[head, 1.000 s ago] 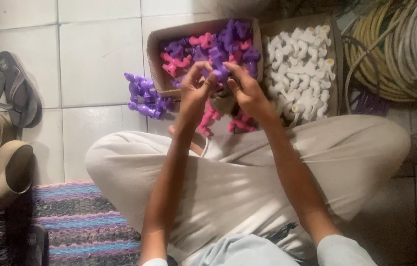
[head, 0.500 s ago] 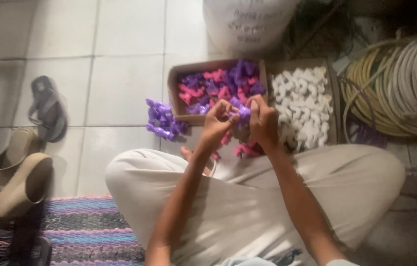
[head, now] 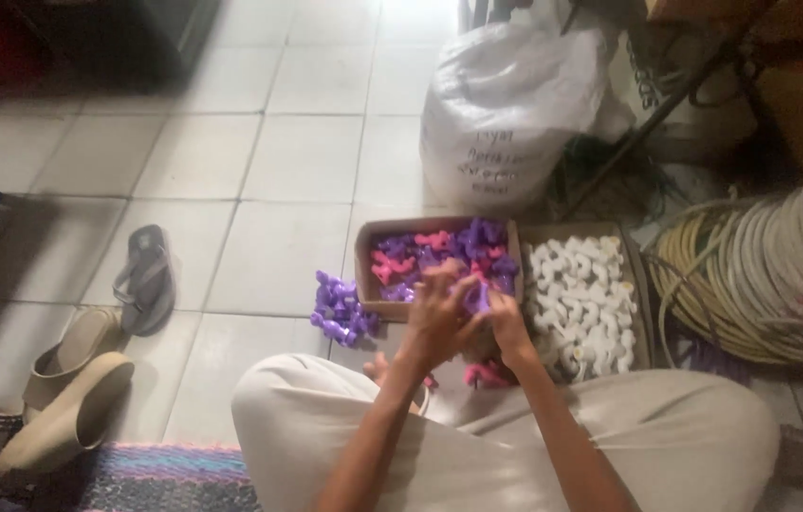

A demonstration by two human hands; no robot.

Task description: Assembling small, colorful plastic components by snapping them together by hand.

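Note:
My left hand (head: 437, 318) and my right hand (head: 507, 322) meet above my crossed legs, both gripping one small purple plastic piece (head: 475, 298) between the fingers. Just beyond them stands a cardboard box (head: 363, 258) filled with purple and pink plastic pieces. To its right, a second cardboard box (head: 643, 318) holds several white plastic pieces (head: 580, 289). A loose heap of purple pieces (head: 340, 308) lies on the tile left of the first box. A few pink pieces (head: 483, 375) rest by my knee under my hands.
A white sack (head: 506, 118) stands behind the boxes. Coiled hoses (head: 762, 275) lie at the right. A dark flip-flop (head: 145, 277) and beige shoes (head: 69, 389) are on the tiles at the left, and a striped rug (head: 159, 479) lies at the bottom left.
The camera has tilted up, so the boxes and my hands now sit lower in view and the white sack shows. My hands stay together on the purple piece.

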